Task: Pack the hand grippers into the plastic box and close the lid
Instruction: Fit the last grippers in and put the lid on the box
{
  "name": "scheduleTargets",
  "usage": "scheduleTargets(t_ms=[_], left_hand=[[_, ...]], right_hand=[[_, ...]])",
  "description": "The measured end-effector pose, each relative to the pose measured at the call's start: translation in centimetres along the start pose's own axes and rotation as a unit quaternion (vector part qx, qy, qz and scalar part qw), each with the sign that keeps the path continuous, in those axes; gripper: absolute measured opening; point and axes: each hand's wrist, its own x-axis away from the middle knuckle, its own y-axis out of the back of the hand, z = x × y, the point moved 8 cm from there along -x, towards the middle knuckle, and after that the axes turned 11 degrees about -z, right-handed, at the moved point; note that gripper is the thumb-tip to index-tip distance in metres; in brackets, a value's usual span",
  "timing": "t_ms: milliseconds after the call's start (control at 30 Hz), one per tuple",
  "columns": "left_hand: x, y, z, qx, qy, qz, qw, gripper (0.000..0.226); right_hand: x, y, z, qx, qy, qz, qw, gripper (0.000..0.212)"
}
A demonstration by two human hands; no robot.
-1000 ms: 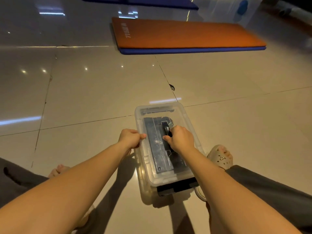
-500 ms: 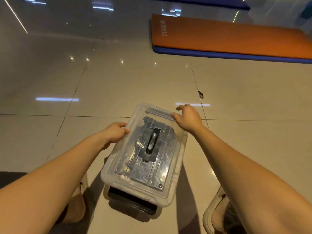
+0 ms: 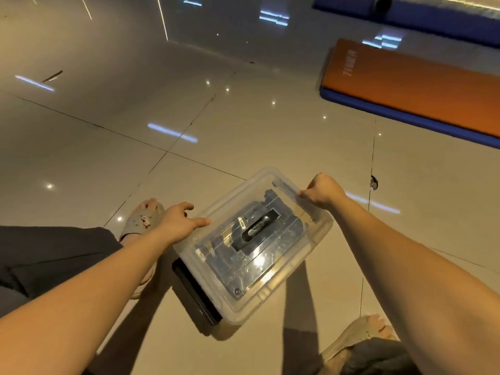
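Both hands now flank the plastic box [image 3: 273, 300]; right hand [image 3: 322, 192] (off the lid handle [image 3: 257, 228]) grips its rim, left hand [image 3: 178, 220], relaxed, presses thumb-first; lid [image 3: 270, 269] seems seated.

Both bare forearms reach forward from the lower corners, drawing closer toward the hands. The left hand [image 3: 177, 223] lays its straight thumb against the left rim of the box [image 3: 273, 296], with its other fingers loosely bent and lifted. The right hand [image 3: 323, 190], knuckles up, curls its fingers over the box's far edge and grips it.
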Motion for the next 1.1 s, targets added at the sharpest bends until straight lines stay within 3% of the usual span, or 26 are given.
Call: scheduleTargets(t_ms=[133, 233, 300, 433, 500, 567, 667, 833, 967, 1100], left_hand=[[3.5, 0.8, 5.5, 0.067, 0.083, -0.082, 0.991, 0.117], [5.6, -1.2, 10.7, 0.184, 0.179, -0.089, 0.963, 0.139], [7.1, -3.1, 12.6, 0.239, 0.208, -0.083, 0.945, 0.134], [11.6, -5.7, 9.2, 0.307, 0.194, -0.068, 0.929, 0.106], [12.9, -5.8, 9.1, 0.3, 0.205, -0.123, 0.924, 0.09], [13.1, -6.1, 9.9, 0.307, 0.197, -0.152, 0.919, 0.09], [14.5, -5.0, 10.4, 0.283, 0.172, -0.215, 0.919, 0.107], [16.3, -3.7, 9.2, 0.188, 0.123, -0.303, 0.926, 0.082], [16.7, -4.4, 8.9, 0.195, 0.098, -0.299, 0.929, 0.059], [16.9, -4.8, 8.5, 0.164, 0.109, -0.3, 0.933, 0.065]], right_hand=[[1.6, -0.4, -1.2, 0.009, 0.059, 0.09, 0.994, 0.036], [3.5, -1.2, -2.8, -0.066, 0.07, 0.155, 0.983, 0.033], [4.5, -1.5, -3.9, -0.156, 0.043, 0.146, 0.976, 0.051], [7.1, -3.5, -6.5, -0.286, -0.058, 0.143, 0.946, 0.089], [8.4, -4.9, -7.1, -0.325, -0.092, 0.179, 0.924, 0.094], [8.9, -5.7, -7.2, -0.343, -0.097, 0.192, 0.914, 0.092], [8.9, -5.1, -7.1, -0.354, -0.082, 0.155, 0.919, 0.071], [8.8, -3.2, -6.1, -0.341, -0.007, 0.044, 0.939, 0.055], [9.4, -2.7, -4.4, -0.219, 0.068, -0.028, 0.973, 0.042], [10.6, -3.1, -3.7, -0.171, 0.081, -0.072, 0.979, 0.036]])
